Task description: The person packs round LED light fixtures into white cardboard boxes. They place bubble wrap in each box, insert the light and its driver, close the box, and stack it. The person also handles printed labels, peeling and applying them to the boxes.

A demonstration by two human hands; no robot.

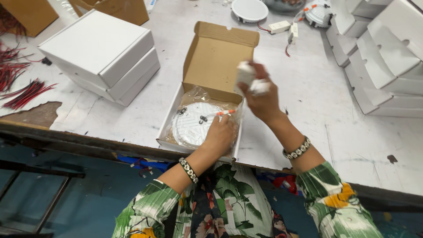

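An open cardboard box (214,53) with a white outside lies at the table's near edge, its lid tipped back. Inside it rests a round white lamp (192,123) in a clear plastic bag, with orange-tipped wires on top. My left hand (219,134) presses down on the lamp's right side inside the box. Above the box's right wall, my right hand (260,94) is raised and closed around a small white block-shaped part (246,76), which looks blurred.
Two closed white boxes (100,55) are stacked at the left, with red wire bundles (20,86) beyond them. Many folded white boxes (383,57) are piled at the right. More round lamps (250,9) and small white parts lie at the back. Brown cartons stand far left.
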